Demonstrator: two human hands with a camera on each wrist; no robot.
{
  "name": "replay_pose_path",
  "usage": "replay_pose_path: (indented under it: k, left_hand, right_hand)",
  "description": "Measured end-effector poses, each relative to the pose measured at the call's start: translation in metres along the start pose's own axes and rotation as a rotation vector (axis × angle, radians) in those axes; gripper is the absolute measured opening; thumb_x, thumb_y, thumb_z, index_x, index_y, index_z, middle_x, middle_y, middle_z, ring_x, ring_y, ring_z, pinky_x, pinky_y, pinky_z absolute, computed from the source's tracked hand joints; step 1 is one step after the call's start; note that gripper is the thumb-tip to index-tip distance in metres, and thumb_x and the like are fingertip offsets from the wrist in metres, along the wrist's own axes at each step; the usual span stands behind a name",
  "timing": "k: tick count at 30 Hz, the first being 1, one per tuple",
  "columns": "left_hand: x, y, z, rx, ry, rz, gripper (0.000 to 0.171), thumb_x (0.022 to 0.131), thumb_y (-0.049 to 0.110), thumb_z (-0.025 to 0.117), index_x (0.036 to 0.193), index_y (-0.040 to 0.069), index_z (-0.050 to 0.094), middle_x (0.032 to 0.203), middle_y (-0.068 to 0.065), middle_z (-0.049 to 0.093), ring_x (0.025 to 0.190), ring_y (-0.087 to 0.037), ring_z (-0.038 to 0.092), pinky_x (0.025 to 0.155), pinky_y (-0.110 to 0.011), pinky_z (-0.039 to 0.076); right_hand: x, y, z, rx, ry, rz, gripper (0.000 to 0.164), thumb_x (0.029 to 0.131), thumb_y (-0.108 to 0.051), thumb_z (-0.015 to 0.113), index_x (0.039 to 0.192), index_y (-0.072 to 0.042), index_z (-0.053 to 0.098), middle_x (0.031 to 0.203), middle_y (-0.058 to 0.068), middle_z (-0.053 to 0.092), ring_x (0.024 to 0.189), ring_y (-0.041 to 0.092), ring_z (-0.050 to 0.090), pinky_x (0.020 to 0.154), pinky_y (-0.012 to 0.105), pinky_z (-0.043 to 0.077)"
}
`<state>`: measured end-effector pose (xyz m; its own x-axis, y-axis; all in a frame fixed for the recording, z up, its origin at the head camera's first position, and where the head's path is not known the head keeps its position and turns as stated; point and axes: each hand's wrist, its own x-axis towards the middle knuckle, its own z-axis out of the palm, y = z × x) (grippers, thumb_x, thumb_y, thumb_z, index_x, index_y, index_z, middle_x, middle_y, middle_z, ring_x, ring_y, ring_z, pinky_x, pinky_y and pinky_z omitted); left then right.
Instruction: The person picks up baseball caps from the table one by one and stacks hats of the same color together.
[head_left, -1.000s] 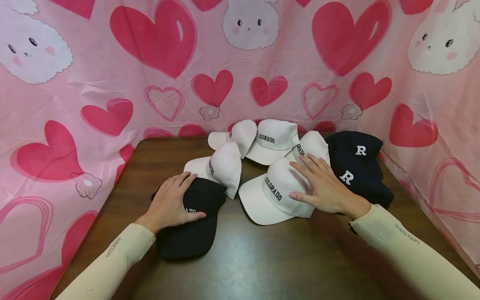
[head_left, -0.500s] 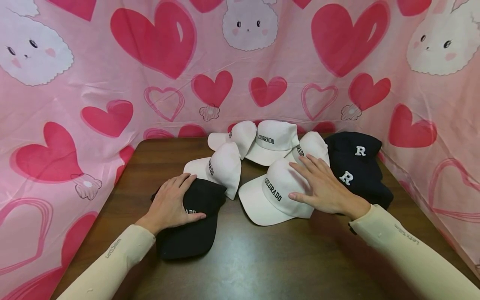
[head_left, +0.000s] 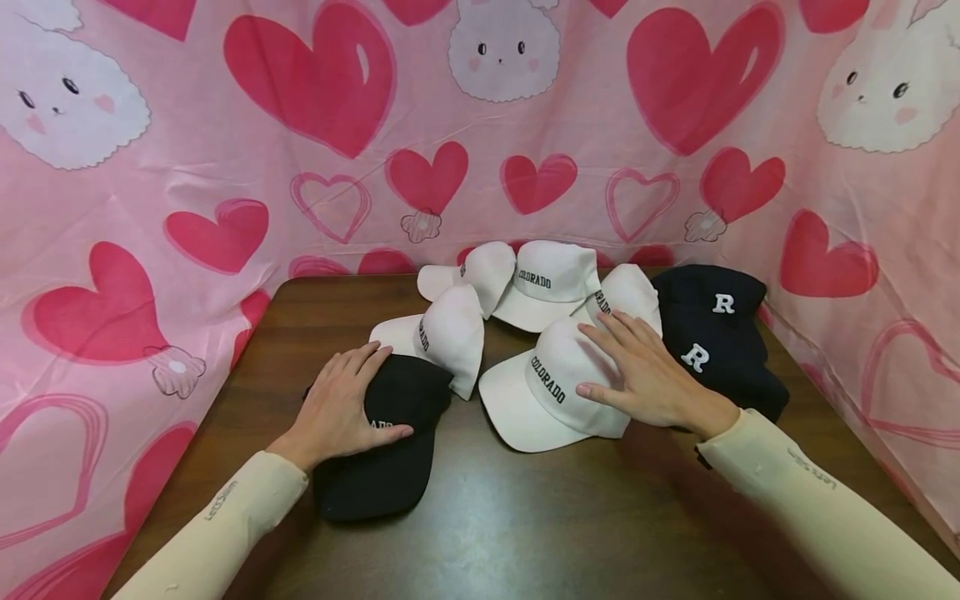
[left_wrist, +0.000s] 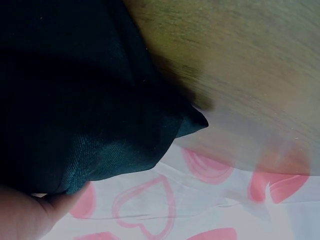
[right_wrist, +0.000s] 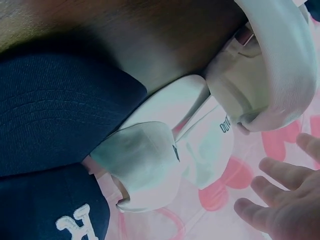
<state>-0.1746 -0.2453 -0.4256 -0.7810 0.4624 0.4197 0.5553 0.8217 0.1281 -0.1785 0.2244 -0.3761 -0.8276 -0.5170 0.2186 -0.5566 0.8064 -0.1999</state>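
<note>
A black cap point(head_left: 382, 483) with white lettering lies at the front left of the table, brim toward me. My left hand point(head_left: 337, 408) rests over its crown, thumb stretched across the front and partly covering the letters. In the left wrist view, dark cap cloth point(left_wrist: 90, 90) fills the left side, with a bit of the hand point(left_wrist: 30, 212) at its edge. My right hand point(head_left: 645, 375) is spread above a white COLORADO cap point(head_left: 517, 408). The right wrist view shows its fingers extended with nothing between them, below the raised rim of a white cap point(right_wrist: 295, 55).
Behind the black cap sits another white cap point(head_left: 453, 337). Several more white caps, one at the back point(head_left: 547, 275), stand near the far edge. Navy caps with an R point(head_left: 712, 333) overlap at the right. A pink heart-printed cloth point(head_left: 480, 125) surrounds the brown table point(head_left: 495, 533).
</note>
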Motion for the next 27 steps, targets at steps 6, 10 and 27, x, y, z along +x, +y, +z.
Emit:
replay_pose_path:
  k: [6, 10, 27]
  left_hand:
    - [0.001, 0.002, -0.003, -0.003, 0.012, 0.002, 0.117, 0.065, 0.079, 0.077, 0.153, 0.009, 0.045, 0.152, -0.016, 0.048, 0.133, -0.036, 0.048, 0.117, -0.059, 0.030]
    - [0.003, 0.006, -0.006, -0.002, 0.033, 0.010, 0.114, 0.066, 0.077, 0.077, 0.152, 0.009, 0.046, 0.153, -0.016, 0.047, 0.136, -0.036, 0.046, 0.119, -0.058, 0.027]
    - [0.015, 0.041, -0.013, -0.009, 0.020, 0.034, 0.109, 0.073, 0.076, 0.072, 0.154, 0.009, 0.043, 0.157, -0.016, 0.043, 0.147, -0.037, 0.037, 0.124, -0.057, 0.018]
  right_hand:
    - [0.001, -0.001, 0.000, 0.002, 0.006, 0.028, 0.090, 0.090, -0.063, 0.066, 0.161, -0.018, 0.034, 0.166, 0.015, 0.027, 0.151, 0.039, 0.021, 0.118, 0.067, 0.018]
    - [0.002, -0.003, -0.001, 0.011, 0.011, 0.045, 0.088, 0.091, -0.062, 0.066, 0.161, -0.017, 0.035, 0.164, 0.016, 0.031, 0.149, 0.039, 0.024, 0.117, 0.068, 0.019]
    - [0.005, -0.001, 0.001, 0.041, 0.052, 0.101, 0.083, 0.093, -0.060, 0.065, 0.155, -0.010, 0.044, 0.154, 0.016, 0.047, 0.138, 0.037, 0.042, 0.114, 0.063, 0.031]
